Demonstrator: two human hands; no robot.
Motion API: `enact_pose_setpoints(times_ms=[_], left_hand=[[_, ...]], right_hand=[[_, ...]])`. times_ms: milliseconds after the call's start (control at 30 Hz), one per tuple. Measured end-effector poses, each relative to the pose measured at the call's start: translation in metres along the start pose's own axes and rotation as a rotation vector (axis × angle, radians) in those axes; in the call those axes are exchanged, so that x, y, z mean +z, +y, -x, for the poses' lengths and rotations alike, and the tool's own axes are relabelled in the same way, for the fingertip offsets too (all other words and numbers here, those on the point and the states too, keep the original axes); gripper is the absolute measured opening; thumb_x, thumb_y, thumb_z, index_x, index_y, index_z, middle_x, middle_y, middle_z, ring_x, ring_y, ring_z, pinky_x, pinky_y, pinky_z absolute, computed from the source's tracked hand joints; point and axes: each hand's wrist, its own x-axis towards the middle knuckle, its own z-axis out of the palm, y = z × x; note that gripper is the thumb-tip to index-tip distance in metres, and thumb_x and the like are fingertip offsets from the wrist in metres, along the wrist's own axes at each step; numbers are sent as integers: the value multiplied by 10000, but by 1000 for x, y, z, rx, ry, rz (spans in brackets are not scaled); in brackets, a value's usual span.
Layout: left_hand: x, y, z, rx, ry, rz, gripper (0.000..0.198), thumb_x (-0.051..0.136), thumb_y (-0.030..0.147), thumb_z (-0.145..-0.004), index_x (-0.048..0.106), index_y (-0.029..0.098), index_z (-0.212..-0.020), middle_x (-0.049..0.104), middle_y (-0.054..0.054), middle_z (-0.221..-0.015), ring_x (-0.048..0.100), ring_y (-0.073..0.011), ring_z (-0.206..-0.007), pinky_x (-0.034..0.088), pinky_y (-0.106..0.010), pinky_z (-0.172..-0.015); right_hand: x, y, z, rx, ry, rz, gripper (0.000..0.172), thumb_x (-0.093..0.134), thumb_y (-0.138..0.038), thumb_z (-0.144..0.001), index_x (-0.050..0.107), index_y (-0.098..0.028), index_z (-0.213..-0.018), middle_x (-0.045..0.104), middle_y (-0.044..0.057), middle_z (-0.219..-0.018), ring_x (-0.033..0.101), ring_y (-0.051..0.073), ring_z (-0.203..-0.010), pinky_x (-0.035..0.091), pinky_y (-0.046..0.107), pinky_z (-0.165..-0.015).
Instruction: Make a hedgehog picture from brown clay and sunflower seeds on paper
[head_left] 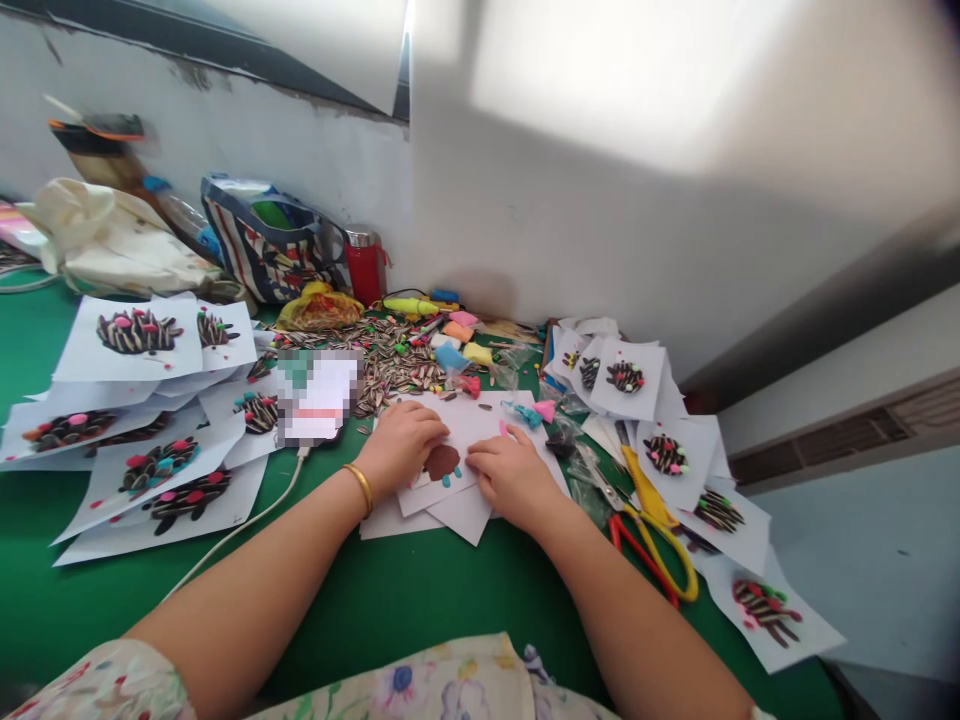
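A flat brown oval piece [442, 462], clay by its look, lies on a small stack of white paper [457, 510] between my hands. Little blue pieces [451, 478] stick out along its lower right edge. My left hand [405, 447], with a gold bangle at the wrist, rests on the paper's left side, fingers stretched out to the brown piece. On the right side lies my right hand [517, 478], its fingers apart and their tips close to the same piece. Blue clay [525, 412] and pink clay [545, 410] sit just beyond my right hand.
Sunflower seeds [390, 360] are heaped behind the paper, beside coloured clay lumps [451, 358]. A charging phone [315, 400] lies left. Seed-decorated sheets [142, 340] are piled left, others [667, 455] right. Scissors [652, 520] lie right. A red flask [365, 268] and striped bag [262, 240] stand behind.
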Motion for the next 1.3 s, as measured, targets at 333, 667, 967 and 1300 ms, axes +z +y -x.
enact_pose_setpoints(times_ms=[333,667,967,1300], left_hand=[[5,-5,-2,-87,61,41,189,563,196,-860,745,220,-909,686,-79,-984,597,-238,-966,451,-397,-898],[-3,-11,2,-350,244,394,283,512,367,-889,687,201,-1039,725,-56,-992,650,-206,-913,514,-327,-841],[-3,-9,6,-434,313,642,356,551,477,-877,717,185,-995,752,-61,-933,685,-208,-891,531,-326,-833],[-6,-7,7,-450,308,604,372,539,487,-885,744,186,-962,748,-48,-839,689,-209,-820,546,-336,-804]], right_hand=[[3,1,1,3,24,7,283,535,-115,-853,714,-244,-1030,713,40,-1163,600,205,-1101,143,501,-1174],[-2,4,2,54,23,47,253,532,-124,-856,733,-244,-951,734,29,-1073,619,201,-1014,161,497,-1154],[0,10,3,65,58,79,235,532,-130,-840,735,-243,-880,742,27,-992,622,199,-953,147,497,-1162],[2,10,2,66,88,64,235,521,-127,-851,726,-240,-877,741,34,-985,621,201,-952,149,499,-1167]])
